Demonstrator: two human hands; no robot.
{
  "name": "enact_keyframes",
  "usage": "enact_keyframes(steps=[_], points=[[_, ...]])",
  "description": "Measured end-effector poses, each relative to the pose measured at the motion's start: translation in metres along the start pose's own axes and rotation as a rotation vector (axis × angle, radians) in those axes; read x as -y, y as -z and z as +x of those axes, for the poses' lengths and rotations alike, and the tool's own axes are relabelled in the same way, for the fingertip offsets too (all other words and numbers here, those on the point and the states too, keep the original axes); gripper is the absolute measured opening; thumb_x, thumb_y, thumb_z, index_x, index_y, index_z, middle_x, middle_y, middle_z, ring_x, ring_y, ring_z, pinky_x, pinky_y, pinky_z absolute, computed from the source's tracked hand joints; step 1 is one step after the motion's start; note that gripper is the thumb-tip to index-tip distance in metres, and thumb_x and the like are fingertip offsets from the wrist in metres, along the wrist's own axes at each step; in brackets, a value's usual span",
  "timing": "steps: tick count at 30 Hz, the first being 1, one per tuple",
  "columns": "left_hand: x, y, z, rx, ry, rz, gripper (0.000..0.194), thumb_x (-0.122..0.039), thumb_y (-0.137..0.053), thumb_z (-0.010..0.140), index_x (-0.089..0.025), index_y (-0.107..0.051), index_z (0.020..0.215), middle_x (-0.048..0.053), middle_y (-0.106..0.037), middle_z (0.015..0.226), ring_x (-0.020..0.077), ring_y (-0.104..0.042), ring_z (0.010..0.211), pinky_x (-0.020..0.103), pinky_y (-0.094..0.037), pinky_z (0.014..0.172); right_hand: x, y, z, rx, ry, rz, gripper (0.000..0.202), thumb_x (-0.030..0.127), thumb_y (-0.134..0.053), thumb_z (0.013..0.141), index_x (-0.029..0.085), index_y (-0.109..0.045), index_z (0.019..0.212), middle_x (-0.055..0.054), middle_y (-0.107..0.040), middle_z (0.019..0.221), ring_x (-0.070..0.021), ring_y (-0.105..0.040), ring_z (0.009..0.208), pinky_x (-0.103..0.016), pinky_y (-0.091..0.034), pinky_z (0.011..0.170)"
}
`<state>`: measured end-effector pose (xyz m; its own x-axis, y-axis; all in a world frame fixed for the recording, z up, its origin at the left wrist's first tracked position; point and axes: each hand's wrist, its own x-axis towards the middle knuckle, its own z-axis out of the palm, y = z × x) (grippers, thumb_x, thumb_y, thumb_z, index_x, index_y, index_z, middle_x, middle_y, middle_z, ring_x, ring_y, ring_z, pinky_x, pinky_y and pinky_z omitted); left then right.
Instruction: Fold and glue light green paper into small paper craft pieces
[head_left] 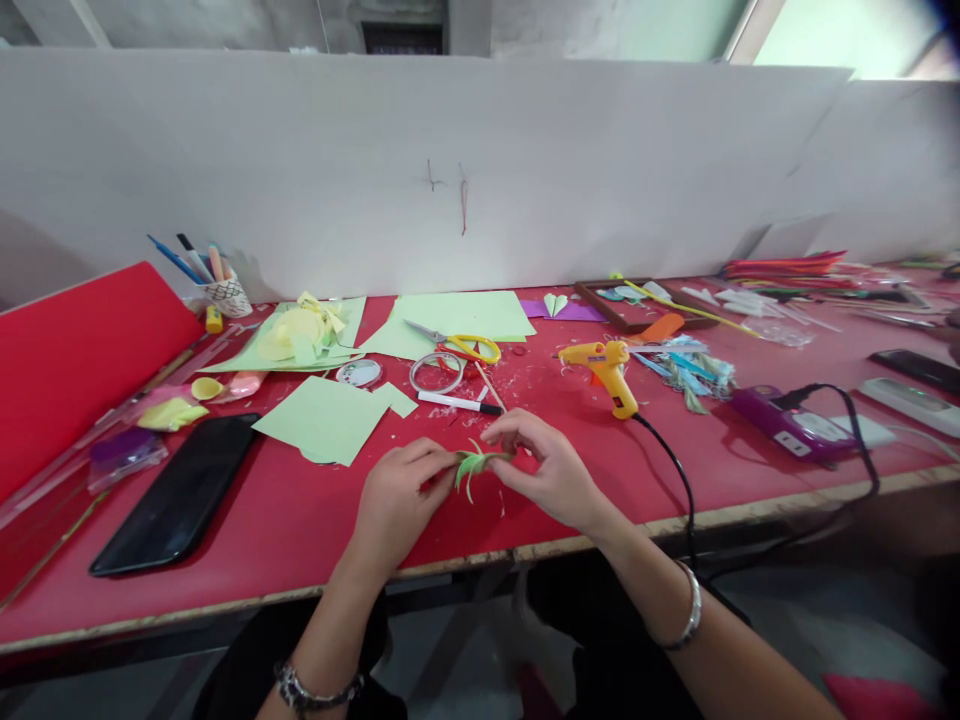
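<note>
Matt paper fringe (471, 466), plastic glue gun (611, 370)

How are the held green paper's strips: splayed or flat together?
Splayed: the green strips point up and down, apart, between left hand and right hand.

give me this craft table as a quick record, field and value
left grip: on left end of green fringe
right grip: on fringe's right end
glue gun: yellow, corded, lying on red table
scissors: yellow handles, partly over green sheet
marker: white, black cap on
cup: holds pens
</note>
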<state>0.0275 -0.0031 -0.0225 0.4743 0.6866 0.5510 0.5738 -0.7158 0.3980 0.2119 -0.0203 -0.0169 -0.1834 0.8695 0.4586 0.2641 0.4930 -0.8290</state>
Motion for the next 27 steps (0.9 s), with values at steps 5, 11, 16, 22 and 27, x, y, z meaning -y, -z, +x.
enact_keyframes(steps=[5,11,16,22,27], points=[[0.002,0.0,-0.001,-0.038,0.089,0.019,0.015,-0.02,-0.049,0.081,-0.017,-0.063,0.084,0.004,-0.063,0.078,0.0141,-0.057,0.068,0.024,-0.044,0.06,-0.003,0.002,-0.001,-0.081,-0.053,0.022,0.01,0.016,-0.053,0.075,0.021,-0.057,0.083,-0.001,-0.056,0.073,-0.0133,-0.052,0.067,-0.026,-0.042,0.063],[0.005,-0.004,-0.003,-0.073,0.108,0.07,0.015,-0.022,-0.049,0.082,-0.017,-0.062,0.086,0.004,-0.063,0.08,0.0138,-0.057,0.07,0.023,-0.044,0.063,-0.008,0.005,-0.002,-0.146,-0.063,-0.027,0.009,0.016,-0.05,0.076,0.02,-0.056,0.082,-0.001,-0.057,0.073,-0.0129,-0.054,0.067,-0.026,-0.044,0.064],[0.0,-0.008,-0.003,-0.148,-0.003,0.137,0.015,-0.021,-0.049,0.082,-0.016,-0.063,0.082,0.004,-0.064,0.077,0.0138,-0.058,0.069,0.024,-0.044,0.063,-0.004,0.0,-0.004,-0.046,0.046,-0.074,0.036,0.02,-0.059,0.071,0.021,-0.048,0.106,-0.005,-0.054,0.096,-0.0166,-0.054,0.085,-0.031,-0.046,0.077],[-0.009,-0.012,-0.003,-0.148,-0.085,0.192,0.015,-0.023,-0.049,0.083,-0.017,-0.063,0.081,0.002,-0.065,0.073,0.0137,-0.058,0.065,0.025,-0.042,0.059,0.002,-0.009,-0.007,0.123,0.095,-0.148,0.067,0.026,-0.064,0.069,0.023,-0.032,0.128,-0.01,-0.042,0.128,-0.0231,-0.04,0.117,-0.04,-0.036,0.097],[-0.009,-0.011,-0.003,-0.155,-0.115,0.149,0.017,-0.024,-0.049,0.084,-0.018,-0.064,0.08,0.002,-0.066,0.072,0.0138,-0.058,0.064,0.025,-0.042,0.06,0.003,-0.007,-0.005,0.142,0.146,-0.074,0.042,0.016,-0.055,0.075,0.022,-0.049,0.116,-0.007,-0.055,0.112,-0.0188,-0.049,0.108,-0.036,-0.039,0.094]])
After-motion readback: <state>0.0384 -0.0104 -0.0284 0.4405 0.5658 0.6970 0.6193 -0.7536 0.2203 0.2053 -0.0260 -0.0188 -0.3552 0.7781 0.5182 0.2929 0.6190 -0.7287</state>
